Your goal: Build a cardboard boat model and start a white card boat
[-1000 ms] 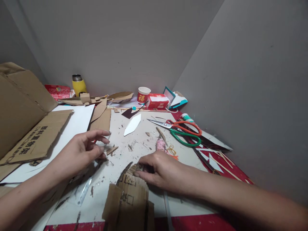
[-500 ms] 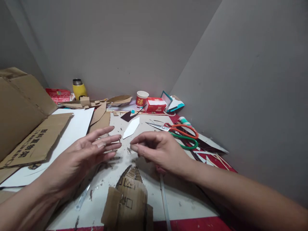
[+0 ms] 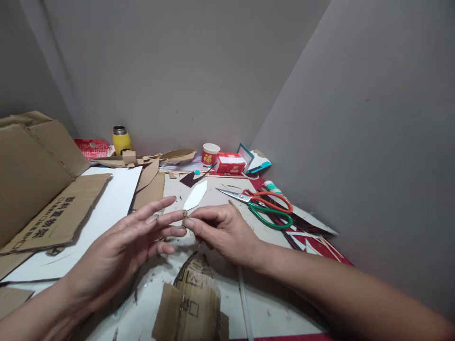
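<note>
My left hand (image 3: 133, 237) is held over the table with its fingers stretched and spread. The thumb and forefinger of my right hand (image 3: 225, 234) are pinched together at the tip of one of the left fingers. A tiny brownish speck shows at that spot, too small to name. Below both hands lies a rounded, pointed cardboard piece (image 3: 199, 303) with black printing and side flaps. Just beyond the fingertips is a white pointed paper piece (image 3: 196, 195). Scissors (image 3: 261, 201) with one orange and one green handle lie to the right of my right hand.
A cardboard box (image 3: 39, 151) and a printed cardboard flap (image 3: 60, 210) stand at the left over white sheets. At the back are a yellow bottle (image 3: 122, 141), a red paper cup (image 3: 210, 155) and a red box (image 3: 229, 163). Scraps and a clear stick (image 3: 244, 303) lie about.
My right hand has moved left until its pinched fingertips meet a left fingertip. The left hand stays spread, moved slightly right. The view has shifted a little.
</note>
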Demonstrator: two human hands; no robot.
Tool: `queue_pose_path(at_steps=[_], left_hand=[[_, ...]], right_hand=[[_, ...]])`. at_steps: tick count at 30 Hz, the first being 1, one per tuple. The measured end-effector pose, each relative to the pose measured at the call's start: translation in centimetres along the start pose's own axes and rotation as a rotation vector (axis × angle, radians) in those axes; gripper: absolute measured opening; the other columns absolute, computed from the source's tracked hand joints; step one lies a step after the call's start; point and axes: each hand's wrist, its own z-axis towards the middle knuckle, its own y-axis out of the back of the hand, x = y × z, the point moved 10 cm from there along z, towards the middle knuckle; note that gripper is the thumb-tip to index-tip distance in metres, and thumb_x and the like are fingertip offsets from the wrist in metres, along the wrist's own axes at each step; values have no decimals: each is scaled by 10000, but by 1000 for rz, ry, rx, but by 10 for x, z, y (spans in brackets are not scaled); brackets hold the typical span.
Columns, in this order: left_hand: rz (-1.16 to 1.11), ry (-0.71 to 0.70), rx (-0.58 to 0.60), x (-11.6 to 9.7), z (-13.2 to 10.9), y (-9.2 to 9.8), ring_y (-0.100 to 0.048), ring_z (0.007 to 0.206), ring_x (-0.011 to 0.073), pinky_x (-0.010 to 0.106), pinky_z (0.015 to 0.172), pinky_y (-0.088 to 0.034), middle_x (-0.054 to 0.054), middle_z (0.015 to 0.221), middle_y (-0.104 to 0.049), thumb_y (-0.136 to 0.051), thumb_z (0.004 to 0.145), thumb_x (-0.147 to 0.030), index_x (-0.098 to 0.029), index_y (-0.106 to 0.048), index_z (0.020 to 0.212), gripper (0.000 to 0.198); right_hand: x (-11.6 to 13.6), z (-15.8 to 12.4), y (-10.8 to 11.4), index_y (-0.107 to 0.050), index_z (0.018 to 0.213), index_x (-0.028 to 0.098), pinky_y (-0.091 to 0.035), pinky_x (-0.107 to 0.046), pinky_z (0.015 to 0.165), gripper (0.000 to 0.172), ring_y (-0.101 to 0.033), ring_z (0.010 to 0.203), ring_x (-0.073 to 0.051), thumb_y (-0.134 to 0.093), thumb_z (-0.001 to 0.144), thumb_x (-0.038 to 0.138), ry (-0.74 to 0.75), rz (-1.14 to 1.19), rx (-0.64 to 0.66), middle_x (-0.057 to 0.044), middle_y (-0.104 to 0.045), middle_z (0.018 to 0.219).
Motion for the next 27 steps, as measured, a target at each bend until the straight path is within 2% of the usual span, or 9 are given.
queue_pose_path(at_steps=[7, 10, 12, 15, 17, 20, 22, 25, 27], left_hand=[[174, -1, -60, -1, 2, 8, -633, 1043, 255, 355, 855, -516, 94, 1179, -670, -581, 857, -400, -270, -509, 1309, 476], [406, -55, -160, -10, 6, 23, -660, 804, 183, 290, 744, -511, 34, 850, -724, -634, 821, -401, -261, -552, 1243, 453], [570, -114, -222, -17, 9, 31, -588, 607, 139, 253, 626, -472, -20, 613, -635, -655, 801, -392, -228, -609, 1146, 385], [686, -148, -268, -18, 13, 36, -538, 584, 130, 250, 584, -435, -17, 659, -611, -673, 775, -352, -215, -624, 1105, 361], [697, -124, -247, -9, 16, 33, -556, 643, 138, 259, 608, -441, 17, 804, -646, -681, 760, -326, -221, -622, 1101, 362], [745, -60, -173, 8, 17, 21, -517, 605, 128, 250, 569, -409, 17, 736, -628, -655, 774, -352, -197, -667, 882, 189], [790, -32, -112, 18, 17, 11, -482, 581, 122, 243, 547, -379, 6, 654, -592, -626, 794, -383, -186, -661, 750, 204], [849, -4, -27, 29, 16, 1, -495, 624, 139, 252, 568, -374, 16, 682, -610, -582, 822, -402, -190, -678, 741, 247], [879, 11, 11, 33, 17, -2, -518, 661, 157, 264, 591, -384, 30, 721, -636, -569, 829, -400, -191, -696, 763, 253]], right_hand=[[-49, -3, 25, -521, 588, 153, -292, -172, 374, 406, -375, 382, -44, -605, 790, 495, -324, 46, -38, 50, -492, 486], [-65, -11, 43, -463, 531, 166, -282, -183, 368, 436, -365, 362, -49, -607, 797, 481, -356, -26, -71, 66, -424, 436], [-72, -19, 51, -485, 540, 163, -319, -197, 390, 418, -407, 382, -67, -567, 838, 445, -365, -100, -54, 50, -448, 447], [-68, -28, 53, -651, 903, 136, -444, -229, 541, 187, -555, 562, -104, -555, 852, 288, -297, -245, -4, -26, -647, 736], [-60, -34, 51, -600, 1149, 155, -471, -247, 620, 320, -586, 628, -111, -559, 839, 222, -247, -323, -1, -46, -674, 881], [-53, -43, 39, -675, 924, 140, -447, -244, 577, 202, -546, 525, -104, -534, 873, 275, -232, -369, 35, -13, -647, 660], [-40, -48, 28, -671, 743, 149, -433, -246, 605, 240, -535, 524, -102, -537, 885, 289, -132, -423, 72, -4, -625, 586], [-12, -56, 15, -670, 756, 154, -414, -258, 643, 266, -557, 595, -123, -481, 919, 246, 102, -593, 78, -46, -662, 666], [-3, -61, 11, -665, 781, 146, -404, -268, 644, 302, -571, 635, -145, -424, 939, 233, 161, -701, 85, -82, -669, 716]])
